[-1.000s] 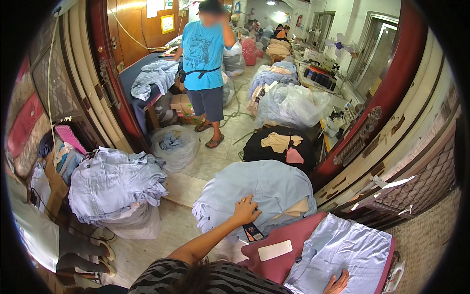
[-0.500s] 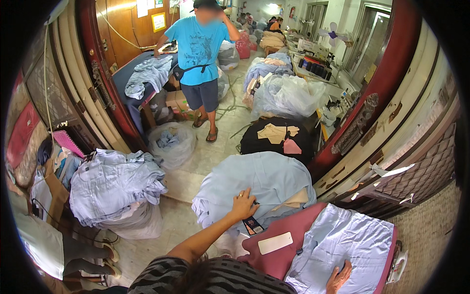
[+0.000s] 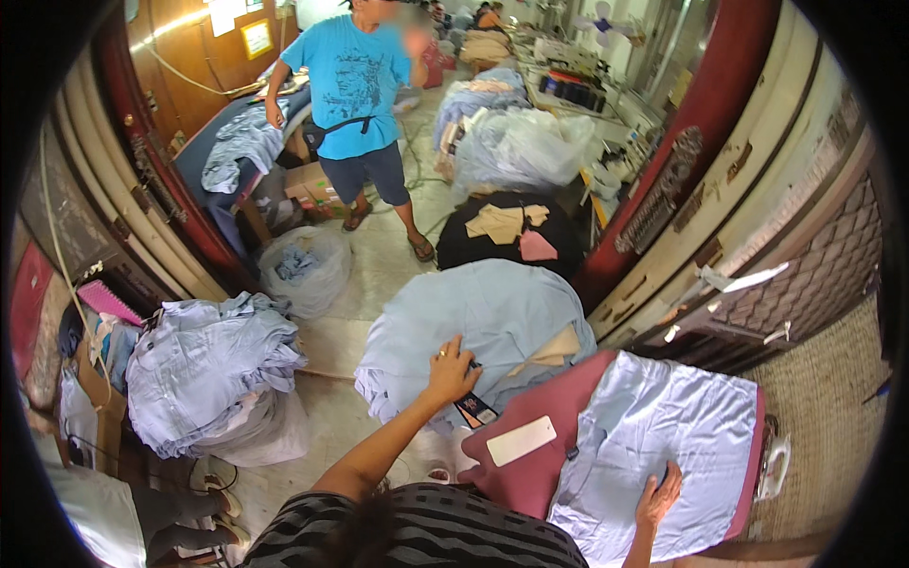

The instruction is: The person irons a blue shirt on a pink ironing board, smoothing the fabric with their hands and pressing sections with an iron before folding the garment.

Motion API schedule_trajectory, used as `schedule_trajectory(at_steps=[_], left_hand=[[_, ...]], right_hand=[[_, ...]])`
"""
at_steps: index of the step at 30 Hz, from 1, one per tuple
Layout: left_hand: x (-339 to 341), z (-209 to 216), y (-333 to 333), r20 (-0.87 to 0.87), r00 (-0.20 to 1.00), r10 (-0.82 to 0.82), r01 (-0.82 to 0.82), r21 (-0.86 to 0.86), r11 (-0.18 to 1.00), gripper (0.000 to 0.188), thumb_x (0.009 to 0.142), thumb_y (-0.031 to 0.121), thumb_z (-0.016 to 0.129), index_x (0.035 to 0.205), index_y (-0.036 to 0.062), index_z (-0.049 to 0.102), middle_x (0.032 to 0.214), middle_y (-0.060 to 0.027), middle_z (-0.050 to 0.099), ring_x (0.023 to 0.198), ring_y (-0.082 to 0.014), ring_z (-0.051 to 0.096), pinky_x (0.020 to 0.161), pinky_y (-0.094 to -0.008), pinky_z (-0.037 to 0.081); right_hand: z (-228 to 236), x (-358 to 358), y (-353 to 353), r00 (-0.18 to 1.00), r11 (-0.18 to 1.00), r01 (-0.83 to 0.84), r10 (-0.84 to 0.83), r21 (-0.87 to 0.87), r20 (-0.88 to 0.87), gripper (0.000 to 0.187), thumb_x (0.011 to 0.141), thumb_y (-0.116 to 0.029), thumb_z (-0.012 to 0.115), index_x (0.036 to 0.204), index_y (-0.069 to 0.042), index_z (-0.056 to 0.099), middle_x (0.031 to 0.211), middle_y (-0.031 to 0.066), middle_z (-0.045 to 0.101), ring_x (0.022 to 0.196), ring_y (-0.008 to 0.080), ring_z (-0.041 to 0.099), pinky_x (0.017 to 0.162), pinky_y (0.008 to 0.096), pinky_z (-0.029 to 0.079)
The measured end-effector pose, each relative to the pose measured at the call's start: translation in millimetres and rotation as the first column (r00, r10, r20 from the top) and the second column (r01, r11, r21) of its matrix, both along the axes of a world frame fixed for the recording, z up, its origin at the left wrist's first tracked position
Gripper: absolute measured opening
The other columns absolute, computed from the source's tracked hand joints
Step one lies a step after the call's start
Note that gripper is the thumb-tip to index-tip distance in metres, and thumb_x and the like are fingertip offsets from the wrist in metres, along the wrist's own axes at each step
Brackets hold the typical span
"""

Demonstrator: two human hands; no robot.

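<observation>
Left hand (image 3: 451, 371) farther onto blue pile (image 3: 492, 317)

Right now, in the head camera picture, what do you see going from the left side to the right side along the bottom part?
Heap of pale blue clothes → left hand → white card → right hand → white iron.

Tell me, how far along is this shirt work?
Done, it seems: one light blue garment lies spread flat on the maroon board, the right hand resting on its lower edge. In hand: the left hand reaches onto the rounded blue fabric pile beside the board. Left: that pile and the crumpled blue heap further left look untouched.
</observation>
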State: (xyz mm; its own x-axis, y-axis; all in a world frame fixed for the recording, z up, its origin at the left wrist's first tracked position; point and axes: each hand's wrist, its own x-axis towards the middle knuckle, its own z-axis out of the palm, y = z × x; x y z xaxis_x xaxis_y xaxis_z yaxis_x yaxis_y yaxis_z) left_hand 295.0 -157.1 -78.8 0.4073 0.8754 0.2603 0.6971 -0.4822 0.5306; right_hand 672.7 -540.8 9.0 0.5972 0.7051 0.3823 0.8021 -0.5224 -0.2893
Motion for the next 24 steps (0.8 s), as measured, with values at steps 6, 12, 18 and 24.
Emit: schedule_trajectory(at_steps=[6, 12, 18, 24], left_hand=[[4, 6, -4, 0.025, 1.0, -0.008, 0.007, 0.024, 1.0, 0.037, 0.081, 0.034, 0.072, 0.107, 0.0102, 0.063, 0.148, -0.025, 0.04, 0.13, -0.0424, 0.042, 0.095, -0.0584, 0.038], [-1, 6, -20, 0.038, 0.999, -0.032, 0.028, 0.079, 0.996, 0.057, 0.083, 0.032, 0.071, 0.132, 0.0084, 0.054, 0.15, -0.0257, 0.037, 0.135, -0.0447, 0.036, 0.101, -0.0587, 0.032], [-2, 15, -41, -0.074, 0.997, 0.012, -0.006, 0.094, 0.996, 0.067, 0.086, 0.033, 0.068, 0.144, 0.0086, 0.045, 0.156, -0.0224, 0.029, 0.144, -0.0437, 0.025, 0.11, -0.0587, 0.021], [17, 33, -31, -0.029, 0.999, -0.025, 0.027, 0.101, 0.994, 0.063, 0.09, 0.036, 0.064, 0.143, 0.0064, 0.045, 0.155, -0.0218, 0.032, 0.144, -0.0427, 0.026, 0.111, -0.0595, 0.019]], right_hand=[[0, 4, 0, 1.0, 1.0, -0.001, 0.001, -0.013, -0.004, 0.062, 0.099, -0.052, 0.044, 0.136, -0.002, 0.046, 0.133, 0.0207, 0.05, 0.127, 0.0394, 0.046, 0.107, 0.051, 0.032], [5, 1, 5, 1.0, 1.0, -0.02, 0.02, -0.017, 0.002, 0.058, 0.1, -0.047, 0.045, 0.137, -0.003, 0.046, 0.134, 0.0186, 0.051, 0.128, 0.0391, 0.046, 0.107, 0.0501, 0.032], [0, -1, 3, 1.0, 0.999, 0.001, 0.0, -0.054, 0.012, 0.058, 0.099, -0.046, 0.046, 0.139, -0.005, 0.046, 0.135, 0.0174, 0.051, 0.129, 0.0386, 0.045, 0.107, 0.0502, 0.032], [2, 1, -1, 1.0, 0.998, 0.022, -0.022, -0.055, 0.001, 0.06, 0.098, -0.048, 0.047, 0.139, -0.005, 0.046, 0.136, 0.0172, 0.051, 0.129, 0.0382, 0.045, 0.107, 0.0506, 0.032]])
